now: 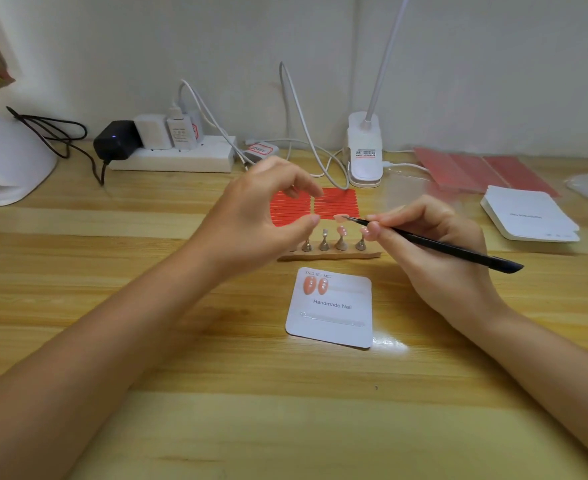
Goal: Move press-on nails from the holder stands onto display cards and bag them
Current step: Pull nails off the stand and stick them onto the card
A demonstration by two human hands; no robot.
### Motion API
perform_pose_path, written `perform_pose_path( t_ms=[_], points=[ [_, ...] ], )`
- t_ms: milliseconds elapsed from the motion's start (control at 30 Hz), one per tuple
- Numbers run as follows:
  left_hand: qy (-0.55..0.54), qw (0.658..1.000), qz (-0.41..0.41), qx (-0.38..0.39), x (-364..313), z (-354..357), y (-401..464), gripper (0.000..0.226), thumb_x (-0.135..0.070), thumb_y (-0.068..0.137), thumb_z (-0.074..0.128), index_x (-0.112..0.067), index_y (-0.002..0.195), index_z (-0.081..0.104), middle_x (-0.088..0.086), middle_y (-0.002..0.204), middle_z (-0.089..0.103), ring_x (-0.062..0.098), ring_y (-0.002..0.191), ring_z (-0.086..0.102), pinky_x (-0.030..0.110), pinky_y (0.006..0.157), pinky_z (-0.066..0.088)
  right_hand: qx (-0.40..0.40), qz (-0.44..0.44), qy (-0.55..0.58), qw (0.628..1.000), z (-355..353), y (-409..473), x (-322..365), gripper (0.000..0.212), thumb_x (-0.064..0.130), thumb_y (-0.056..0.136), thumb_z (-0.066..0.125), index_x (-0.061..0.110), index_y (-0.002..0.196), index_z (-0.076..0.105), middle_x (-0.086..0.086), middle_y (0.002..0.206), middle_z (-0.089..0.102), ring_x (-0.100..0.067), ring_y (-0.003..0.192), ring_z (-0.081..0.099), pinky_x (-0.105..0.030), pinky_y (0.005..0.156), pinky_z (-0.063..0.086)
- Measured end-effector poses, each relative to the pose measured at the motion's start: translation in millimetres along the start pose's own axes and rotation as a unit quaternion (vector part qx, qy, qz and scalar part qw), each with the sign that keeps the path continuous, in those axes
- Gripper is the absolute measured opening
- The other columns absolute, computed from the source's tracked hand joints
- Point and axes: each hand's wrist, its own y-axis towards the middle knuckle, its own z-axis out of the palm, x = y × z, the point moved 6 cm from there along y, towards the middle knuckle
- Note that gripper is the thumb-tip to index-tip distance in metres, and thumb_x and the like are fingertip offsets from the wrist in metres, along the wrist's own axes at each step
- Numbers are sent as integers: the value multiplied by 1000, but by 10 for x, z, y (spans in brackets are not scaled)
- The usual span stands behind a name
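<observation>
Right hand (434, 251) is curled around a slim black tool (437, 245), gripping it pen-style, and at the tool's tip sits a single pink press-on nail (340, 217), lifted clear above the row of holder stands (334, 242). Left hand (251, 216) hovers just beside that nail, thumb and forefinger spread apart in a loose C, holding nothing; thumb tip is near the nail but whether it touches is hard to tell. Down below, the small metal stands line up on a strip of brown base (328, 256); one stand carries a pink nail (341, 231), another pink nail (365, 232) shows just under the right fingertips, and one stand in the middle shows a bare top. Nearer the person lies a white display card (330, 317) printed "Handmade Nail", flat on the wooden surface (216, 393), with two pink nails (316, 285) side by side at its top left corner; the rest of its upper strip is unfilled. Behind the stands sits a red sheet of adhesive strips (337, 202). Off to the right, a stack of white cards (527, 213) and some red sheets (476, 171). At the back, a white power strip (174, 157) with plugs, a clip lamp (365, 150), and a white domed device (5, 157) at the left edge.
</observation>
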Motion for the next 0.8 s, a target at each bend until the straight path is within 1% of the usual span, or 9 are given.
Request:
perform_pose_path(
  t_ms=[33, 100, 167, 233, 333, 500, 633, 733, 800],
  points=[
    [-6, 1000, 21, 11, -41, -30, -20, 20, -10, 79, 69, -24, 91, 60, -9, 91, 56, 2, 83, 52, 8, 79, 38, -1, 1, -2, 1000, 0, -3, -2, 22, 0, 79, 70, 20, 73, 62, 18, 80, 71, -1, 74, 67, -9, 65, 47],
    [6, 996, 64, 55, -110, -3, -127, 16, -11, 79, 65, -20, 91, 61, -4, 86, 60, 4, 81, 54, 16, 77, 43, -2, -1, -5, 1000, -1, -6, 0, 21, 0, 79, 70, 19, 73, 62, 18, 81, 71, -1, 75, 67, -9, 65, 47],
    [49, 989, 101, 100, -137, 103, -293, 16, -18, 81, 62, -15, 96, 64, -3, 91, 63, 9, 86, 57, 30, 77, 48, 0, -8, -8, 1000, 1, -11, 15, 21, 0, 79, 70, 18, 74, 62, 17, 81, 71, -1, 74, 67, -9, 65, 47],
    [74, 984, 113, 118, -104, 198, -434, 22, -26, 85, 60, -13, 102, 65, -2, 100, 63, 12, 96, 57, 38, 80, 48, 2, -17, -9, 1000, 4, -16, 29, 21, -1, 79, 70, 18, 74, 62, 17, 80, 71, -1, 74, 67, -9, 65, 47],
    [59, 987, 86, 119, -31, 251, -507, 28, -35, 86, 57, -15, 104, 66, -4, 104, 61, 9, 100, 55, 33, 83, 46, 1, -27, -9, 1000, 11, -31, 36, 23, -1, 79, 69, 20, 74, 61, 19, 80, 70, 0, 74, 67, -9, 66, 47],
    [54, 990, 40, 121, 59, 283, -530, 27, -34, 81, 60, -21, 103, 67, -10, 103, 59, 9, 99, 55, 39, 81, 47, -5, -54, -9, 998, -14, -21, 90, 26, 2, 79, 70, 26, 75, 61, 17, 82, 71, -4, 77, 69, -12, 68, 49],
    [50, 990, 35, 124, 62, 302, -521, 23, -35, 82, 58, -23, 99, 69, -10, 99, 59, 11, 95, 56, 39, 79, 47, -5, -65, -8, 998, -30, -2, 149, 23, 6, 79, 69, 27, 75, 60, 18, 82, 71, -4, 79, 69, -14, 70, 51],
    [50, 990, 37, 129, 53, 311, -523, 32, -42, 87, 49, -23, 101, 69, -9, 99, 59, 11, 94, 56, 39, 79, 46, 6, -68, -12, 998, -19, -7, 187, 20, 6, 78, 68, 24, 75, 59, 18, 81, 70, -4, 79, 69, -12, 71, 50],
    [50, 990, 33, 129, 49, 308, -521, 36, -42, 89, 42, -23, 103, 69, -9, 99, 59, 11, 94, 56, 38, 79, 46, 13, -65, -12, 998, -13, -25, 211, 18, 6, 76, 68, 22, 74, 59, 16, 79, 70, -4, 79, 69, -11, 71, 50]
  ],
)
